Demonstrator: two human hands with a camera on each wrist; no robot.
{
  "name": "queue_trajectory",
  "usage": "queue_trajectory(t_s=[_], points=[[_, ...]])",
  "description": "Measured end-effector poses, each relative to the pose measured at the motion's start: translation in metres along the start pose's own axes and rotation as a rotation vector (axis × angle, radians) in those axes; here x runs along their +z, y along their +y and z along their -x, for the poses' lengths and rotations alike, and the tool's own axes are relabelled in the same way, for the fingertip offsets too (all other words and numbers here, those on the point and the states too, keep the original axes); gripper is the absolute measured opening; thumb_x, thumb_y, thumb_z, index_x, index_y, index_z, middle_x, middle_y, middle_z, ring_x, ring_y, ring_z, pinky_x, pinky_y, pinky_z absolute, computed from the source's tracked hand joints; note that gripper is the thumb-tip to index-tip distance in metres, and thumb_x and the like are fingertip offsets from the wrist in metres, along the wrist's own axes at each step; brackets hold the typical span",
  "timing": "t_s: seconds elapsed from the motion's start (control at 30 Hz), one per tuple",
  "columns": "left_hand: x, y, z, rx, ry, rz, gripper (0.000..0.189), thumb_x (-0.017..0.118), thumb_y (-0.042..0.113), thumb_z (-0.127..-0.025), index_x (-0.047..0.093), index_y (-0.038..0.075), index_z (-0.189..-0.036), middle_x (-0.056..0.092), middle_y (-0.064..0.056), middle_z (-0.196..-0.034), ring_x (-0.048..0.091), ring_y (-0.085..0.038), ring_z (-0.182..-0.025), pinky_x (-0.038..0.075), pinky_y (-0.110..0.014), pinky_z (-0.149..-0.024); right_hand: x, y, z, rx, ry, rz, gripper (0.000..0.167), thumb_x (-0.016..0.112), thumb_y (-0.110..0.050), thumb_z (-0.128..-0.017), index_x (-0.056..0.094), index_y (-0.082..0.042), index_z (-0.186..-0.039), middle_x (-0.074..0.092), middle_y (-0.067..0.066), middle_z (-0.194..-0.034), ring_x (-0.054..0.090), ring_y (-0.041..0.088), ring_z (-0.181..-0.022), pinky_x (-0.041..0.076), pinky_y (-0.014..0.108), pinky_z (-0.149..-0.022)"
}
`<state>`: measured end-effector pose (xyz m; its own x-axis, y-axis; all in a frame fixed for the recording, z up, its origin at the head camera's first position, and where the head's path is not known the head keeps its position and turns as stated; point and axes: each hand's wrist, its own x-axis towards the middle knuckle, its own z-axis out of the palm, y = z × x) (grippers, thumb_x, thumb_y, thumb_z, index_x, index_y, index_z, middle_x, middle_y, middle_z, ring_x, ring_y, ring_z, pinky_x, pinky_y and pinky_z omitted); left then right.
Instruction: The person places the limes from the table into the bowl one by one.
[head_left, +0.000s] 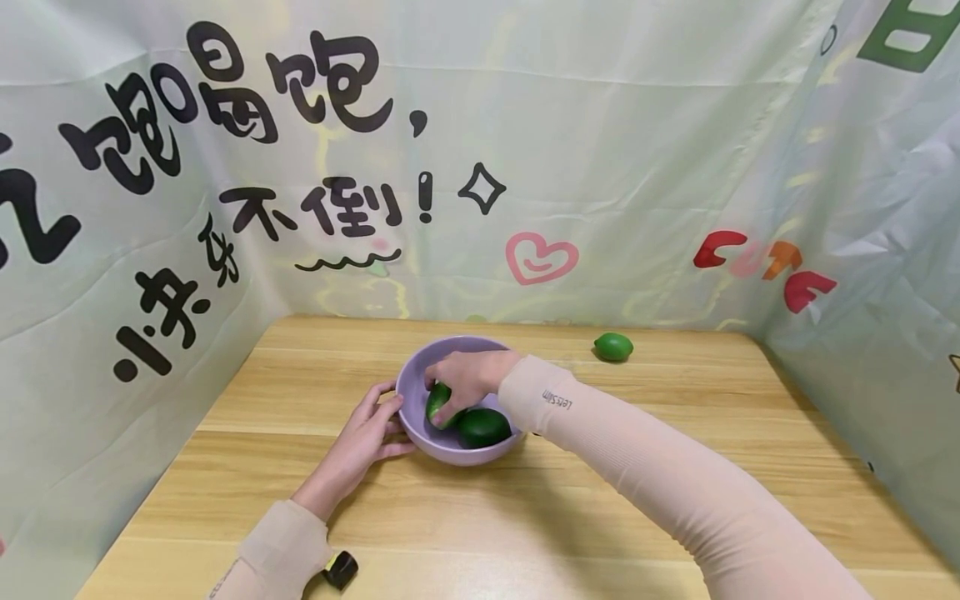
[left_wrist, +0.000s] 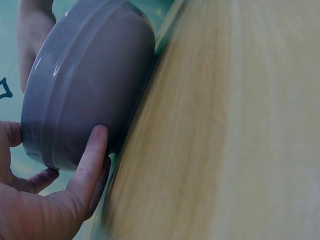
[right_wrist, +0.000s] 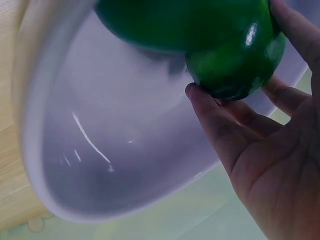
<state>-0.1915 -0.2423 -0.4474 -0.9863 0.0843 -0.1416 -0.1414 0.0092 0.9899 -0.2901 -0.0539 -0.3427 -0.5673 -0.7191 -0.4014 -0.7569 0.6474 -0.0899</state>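
Note:
A lilac bowl stands on the wooden table. My right hand reaches into it and pinches a green lime between thumb and fingers. The right wrist view shows the same glossy lime at the fingertips. A darker green oval fruit lies in the bowl beside the lime. My left hand touches the bowl's outer left side, fingers spread. In the left wrist view one straight finger of that hand lies along the bowl's outer wall.
Another lime lies on the table at the back right. A small black and yellow object is by the left wrist near the front. A printed cloth hangs behind the table and along both sides.

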Motion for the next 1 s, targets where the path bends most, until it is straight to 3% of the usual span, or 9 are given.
queue_trajectory(t_s=[0.4,0.67,1.0], points=[[0.000,0.001,-0.001,-0.002,-0.003,0.003,0.043,0.040,0.031,-0.118,0.039,0.019,-0.159,0.054,-0.025,-0.146,0.073,-0.029,-0.117,0.067,-0.044,-0.097,-0.004,-0.001,0.003,0.015,-0.011,-0.009,0.066,0.075,-0.056,-0.098,0.058,-0.021,-0.151,0.067,0.002,-0.145,0.063,0.014,-0.125,0.053,0.035,-0.114],[0.000,0.001,0.000,-0.004,-0.002,0.004,0.044,0.040,0.031,-0.118,0.038,0.019,-0.160,0.054,-0.025,-0.147,0.073,-0.029,-0.117,0.067,-0.045,-0.097,-0.009,0.002,0.009,0.019,-0.001,-0.041,0.065,0.075,-0.056,-0.098,0.058,-0.022,-0.150,0.067,0.003,-0.144,0.062,0.013,-0.116,0.055,0.033,-0.106],[0.000,0.001,0.000,0.001,0.003,-0.006,0.044,0.041,0.033,-0.118,0.039,0.019,-0.160,0.054,-0.025,-0.149,0.072,-0.030,-0.119,0.067,-0.045,-0.098,-0.013,0.007,0.016,0.014,0.022,-0.068,0.068,0.076,-0.055,-0.097,0.058,-0.018,-0.152,0.063,0.009,-0.152,0.061,0.019,-0.129,0.053,0.037,-0.112]])
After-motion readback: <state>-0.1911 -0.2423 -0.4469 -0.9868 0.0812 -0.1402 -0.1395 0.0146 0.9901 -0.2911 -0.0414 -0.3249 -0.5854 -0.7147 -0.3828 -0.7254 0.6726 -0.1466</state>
